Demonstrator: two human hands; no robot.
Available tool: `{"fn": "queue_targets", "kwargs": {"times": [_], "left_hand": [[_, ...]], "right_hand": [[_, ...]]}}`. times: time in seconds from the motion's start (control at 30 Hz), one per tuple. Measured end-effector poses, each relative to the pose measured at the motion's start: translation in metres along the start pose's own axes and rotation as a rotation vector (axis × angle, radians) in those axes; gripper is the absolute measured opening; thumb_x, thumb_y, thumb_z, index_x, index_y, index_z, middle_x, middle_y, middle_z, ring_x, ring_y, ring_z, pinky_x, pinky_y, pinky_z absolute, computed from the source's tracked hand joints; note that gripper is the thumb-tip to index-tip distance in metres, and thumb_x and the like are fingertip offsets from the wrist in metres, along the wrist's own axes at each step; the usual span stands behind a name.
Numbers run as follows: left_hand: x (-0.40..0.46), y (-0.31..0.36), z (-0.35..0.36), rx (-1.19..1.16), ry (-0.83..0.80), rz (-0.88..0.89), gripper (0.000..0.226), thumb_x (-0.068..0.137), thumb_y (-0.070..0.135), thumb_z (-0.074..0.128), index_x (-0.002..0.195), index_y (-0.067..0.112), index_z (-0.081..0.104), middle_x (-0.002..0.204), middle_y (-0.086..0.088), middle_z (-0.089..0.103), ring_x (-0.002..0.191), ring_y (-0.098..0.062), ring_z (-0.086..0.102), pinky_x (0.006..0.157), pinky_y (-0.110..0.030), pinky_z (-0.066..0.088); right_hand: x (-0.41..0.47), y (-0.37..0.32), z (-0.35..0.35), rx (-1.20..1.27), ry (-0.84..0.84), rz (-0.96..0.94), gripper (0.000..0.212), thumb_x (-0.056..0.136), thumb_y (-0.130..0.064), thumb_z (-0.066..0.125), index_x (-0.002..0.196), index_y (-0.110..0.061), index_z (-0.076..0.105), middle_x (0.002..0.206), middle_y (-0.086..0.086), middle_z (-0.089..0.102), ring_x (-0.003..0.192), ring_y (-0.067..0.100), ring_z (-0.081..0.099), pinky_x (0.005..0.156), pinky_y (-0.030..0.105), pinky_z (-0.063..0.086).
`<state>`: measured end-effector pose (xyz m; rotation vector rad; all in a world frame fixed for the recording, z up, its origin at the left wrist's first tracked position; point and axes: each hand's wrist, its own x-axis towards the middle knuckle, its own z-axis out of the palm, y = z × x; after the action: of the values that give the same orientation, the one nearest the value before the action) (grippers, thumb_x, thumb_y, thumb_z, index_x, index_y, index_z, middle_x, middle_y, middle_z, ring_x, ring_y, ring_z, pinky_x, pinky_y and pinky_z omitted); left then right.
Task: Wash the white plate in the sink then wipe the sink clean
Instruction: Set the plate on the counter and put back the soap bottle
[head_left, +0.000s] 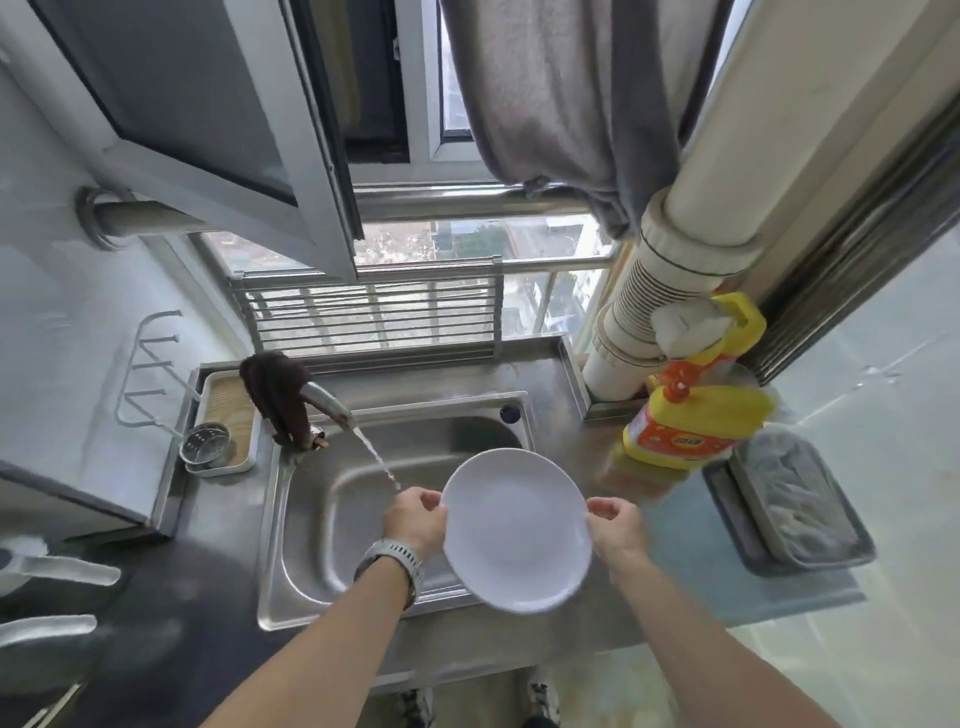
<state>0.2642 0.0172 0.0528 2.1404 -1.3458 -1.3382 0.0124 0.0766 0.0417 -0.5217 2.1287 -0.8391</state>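
I hold a round white plate (515, 527) above the right half of the steel sink (311, 493), its face turned up toward me. My left hand (415, 519), with a watch on the wrist, grips the plate's left rim. My right hand (618, 525) grips the right rim. The tap (328, 401) at the sink's back left is running, and its thin stream lands just left of the plate beside my left hand. A dark brown cloth (278, 397) hangs over the tap.
A yellow and orange detergent bottle (693, 415) stands on the counter to the right of the sink. Further right lies a grey tray (795, 504) on a mat. A small metal strainer cup (205, 447) sits in a tray at the left. Behind the sink stands a rack (374, 312).
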Motion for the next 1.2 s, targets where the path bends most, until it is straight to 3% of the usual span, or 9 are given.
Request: {"fn": "queue_targets", "kwargs": {"times": [0.07,0.17,0.27,0.47,0.7,0.93,1.0,1.1,1.2], "left_hand": [[-0.008,0.011,0.043,-0.023,-0.053,-0.009,0.021,0.090,0.022,0.069,0.110,0.018,0.071,0.107,0.001,0.073,0.105,-0.021,0.067,0.097,-0.029,0.052],[-0.021,0.031,0.106,-0.100,-0.151,-0.026,0.029,0.093,0.013,0.062,0.122,0.014,0.063,0.116,-0.003,0.068,0.111,-0.023,0.064,0.102,-0.034,0.051],[-0.028,0.049,0.161,-0.150,-0.253,-0.049,0.031,0.095,0.008,0.056,0.125,0.014,0.059,0.122,-0.007,0.068,0.112,-0.024,0.065,0.102,-0.041,0.054],[-0.034,0.063,0.221,-0.095,-0.348,-0.038,0.042,0.097,0.014,0.052,0.139,0.014,0.053,0.138,-0.002,0.058,0.125,-0.022,0.059,0.110,-0.036,0.047],[-0.032,0.054,0.236,-0.091,-0.339,-0.059,0.047,0.097,0.011,0.052,0.144,0.013,0.048,0.143,-0.005,0.057,0.129,-0.023,0.057,0.113,-0.042,0.045],[-0.037,0.063,0.225,-0.078,-0.362,-0.053,0.049,0.098,0.017,0.055,0.146,0.013,0.047,0.141,-0.004,0.059,0.128,-0.022,0.058,0.113,-0.039,0.044],[-0.040,0.067,0.216,-0.090,-0.380,-0.056,0.047,0.097,0.019,0.057,0.143,0.013,0.050,0.138,-0.005,0.062,0.124,-0.022,0.061,0.110,-0.039,0.047],[-0.045,0.071,0.196,-0.091,-0.377,-0.040,0.039,0.099,0.020,0.058,0.138,0.014,0.053,0.134,-0.002,0.063,0.113,-0.017,0.061,0.096,-0.027,0.049],[-0.048,0.076,0.176,-0.103,-0.321,-0.007,0.037,0.098,0.027,0.060,0.134,0.020,0.057,0.130,0.001,0.064,0.113,-0.015,0.062,0.095,-0.029,0.052]], "right_hand": [[0.022,0.020,-0.033,-0.017,0.018,0.036,0.020,0.079,-0.004,0.077,0.093,-0.014,0.068,0.096,0.009,0.072,0.087,0.025,0.065,0.080,0.031,0.051],[0.056,0.049,-0.084,-0.044,0.047,0.091,0.020,0.078,-0.011,0.081,0.092,-0.018,0.069,0.103,0.011,0.074,0.095,0.028,0.067,0.091,0.039,0.054],[0.085,0.069,-0.128,-0.102,0.074,0.091,0.032,0.079,-0.014,0.079,0.109,-0.009,0.074,0.105,0.012,0.076,0.100,0.031,0.070,0.096,0.042,0.054],[0.109,0.087,-0.164,-0.115,0.026,0.076,0.041,0.079,-0.006,0.073,0.119,-0.011,0.070,0.103,0.010,0.073,0.102,0.032,0.068,0.098,0.049,0.054],[0.115,0.086,-0.167,-0.156,0.007,-0.002,0.044,0.085,-0.001,0.063,0.128,-0.008,0.067,0.107,0.009,0.070,0.103,0.029,0.061,0.097,0.043,0.050],[0.115,0.085,-0.164,-0.224,0.035,-0.009,0.047,0.086,-0.006,0.066,0.132,-0.008,0.062,0.121,0.014,0.070,0.109,0.033,0.062,0.100,0.048,0.050],[0.113,0.083,-0.161,-0.268,0.067,-0.012,0.048,0.086,-0.011,0.069,0.134,-0.008,0.061,0.123,0.015,0.069,0.114,0.036,0.062,0.100,0.047,0.049],[0.107,0.075,-0.153,-0.405,0.151,-0.038,0.052,0.087,-0.021,0.070,0.136,-0.011,0.058,0.130,0.017,0.064,0.118,0.038,0.060,0.099,0.048,0.049],[0.093,0.042,-0.152,-0.380,0.327,-0.202,0.042,0.087,-0.023,0.070,0.127,-0.014,0.061,0.123,0.018,0.062,0.115,0.040,0.055,0.094,0.051,0.050]]}}
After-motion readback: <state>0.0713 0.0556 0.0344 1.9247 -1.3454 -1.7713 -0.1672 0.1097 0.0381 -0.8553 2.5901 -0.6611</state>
